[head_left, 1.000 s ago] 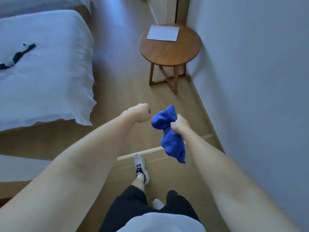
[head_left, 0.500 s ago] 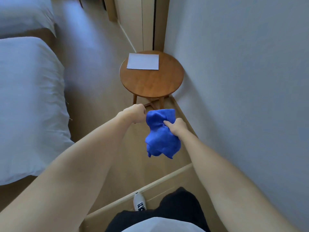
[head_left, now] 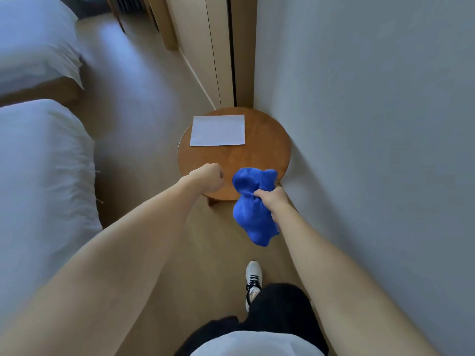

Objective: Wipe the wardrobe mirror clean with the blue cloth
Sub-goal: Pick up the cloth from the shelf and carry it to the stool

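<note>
My right hand (head_left: 272,199) grips the bunched blue cloth (head_left: 253,209) at its middle, and both ends of the cloth hang free in the air. My left hand (head_left: 208,177) is curled into a fist beside it and holds nothing. Both hands are stretched out in front of me over the near edge of a round wooden side table (head_left: 267,160). A beige wardrobe (head_left: 218,50) with a dark vertical gap stands beyond the table. No mirror surface shows in this view.
A white sheet of paper (head_left: 218,130) lies on the side table. Two beds with white covers (head_left: 38,160) run along the left. A plain wall (head_left: 372,124) runs close on the right. My foot in a white shoe (head_left: 253,278) stands on the wooden floor.
I have walked forward, so the side table and wardrobe are nearer and the floor strip has gone from view. My right hand keeps its hold on the cloth, and the left stays curled.
</note>
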The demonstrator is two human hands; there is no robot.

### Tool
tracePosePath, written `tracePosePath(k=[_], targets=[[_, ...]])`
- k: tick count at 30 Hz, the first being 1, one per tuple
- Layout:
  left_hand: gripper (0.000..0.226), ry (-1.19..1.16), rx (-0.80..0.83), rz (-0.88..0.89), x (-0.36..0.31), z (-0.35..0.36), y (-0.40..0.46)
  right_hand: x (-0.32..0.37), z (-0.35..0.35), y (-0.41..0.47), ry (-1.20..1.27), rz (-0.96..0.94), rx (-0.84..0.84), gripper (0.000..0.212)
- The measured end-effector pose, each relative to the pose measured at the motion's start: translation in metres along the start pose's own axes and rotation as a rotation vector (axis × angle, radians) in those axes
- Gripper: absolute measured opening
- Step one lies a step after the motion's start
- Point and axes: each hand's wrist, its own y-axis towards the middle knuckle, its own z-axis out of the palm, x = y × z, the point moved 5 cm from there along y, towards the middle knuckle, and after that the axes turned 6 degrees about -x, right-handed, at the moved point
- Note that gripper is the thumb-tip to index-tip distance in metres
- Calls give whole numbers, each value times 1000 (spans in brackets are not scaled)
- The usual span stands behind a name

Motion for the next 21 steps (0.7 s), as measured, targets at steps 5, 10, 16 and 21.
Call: tracePosePath(k=[5, 10, 16, 21], targets=[[15, -9, 4, -68, 4, -21, 81, 48, -2, 73, 56, 68, 36, 31], [14, 22, 39, -108, 13, -34, 142, 93, 31, 121, 152, 101, 118, 35], [21, 22, 82, -143, 35, -40, 208, 126, 79, 177, 105, 110, 183, 37], [12, 40, 110, -164, 74, -48, 262, 153, 118, 210, 55, 117, 206, 36]])
